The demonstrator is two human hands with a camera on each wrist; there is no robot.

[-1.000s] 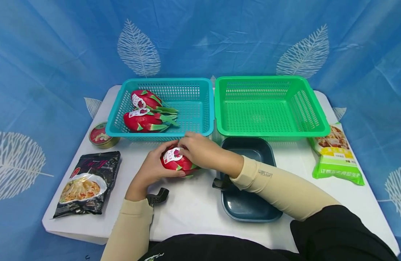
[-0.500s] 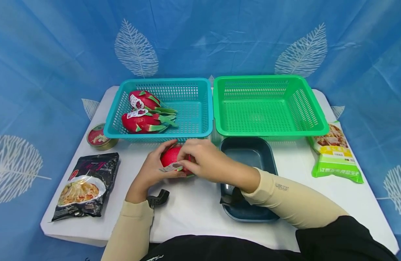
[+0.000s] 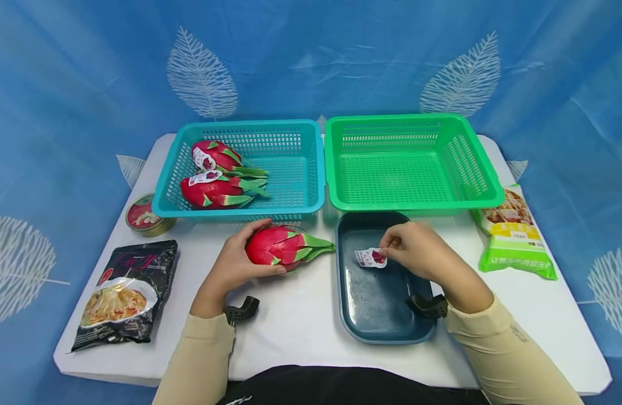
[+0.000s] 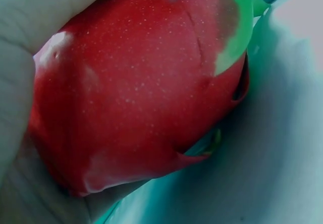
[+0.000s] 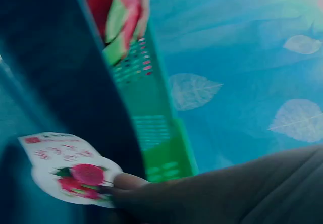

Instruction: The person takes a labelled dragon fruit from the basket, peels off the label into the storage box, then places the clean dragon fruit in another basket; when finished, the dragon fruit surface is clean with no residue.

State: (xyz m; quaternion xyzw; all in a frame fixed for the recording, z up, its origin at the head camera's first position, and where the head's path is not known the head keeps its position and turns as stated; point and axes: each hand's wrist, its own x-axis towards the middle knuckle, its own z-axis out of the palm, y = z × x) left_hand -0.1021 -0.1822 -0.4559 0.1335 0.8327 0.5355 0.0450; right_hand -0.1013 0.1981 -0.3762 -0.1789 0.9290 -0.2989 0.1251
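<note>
My left hand (image 3: 240, 259) grips a red dragon fruit (image 3: 278, 246) by its rounded end, close over the white table, its green leafy tip pointing right. In the left wrist view the bare red skin of the dragon fruit (image 4: 136, 88) fills much of the frame, with fingers and palm around it. Over the dark blue tub (image 3: 377, 315), my right hand (image 3: 417, 250) pinches a white sticker (image 3: 370, 258) by one edge. The right wrist view shows a printed dragon fruit picture on that sticker (image 5: 75, 171), under the thumb.
A blue basket (image 3: 240, 214) holds two dragon fruits (image 3: 217, 188) with white stickers. Beside it stands a green basket (image 3: 417, 205). At left are a round tin (image 3: 149, 215) and a black noodle packet (image 3: 126, 295); a green food packet (image 3: 515, 236) lies at right.
The sticker has come off the dragon fruit. My right hand has carried it rightward from the fruit to over the tub, while my left hand has kept hold of the fruit.
</note>
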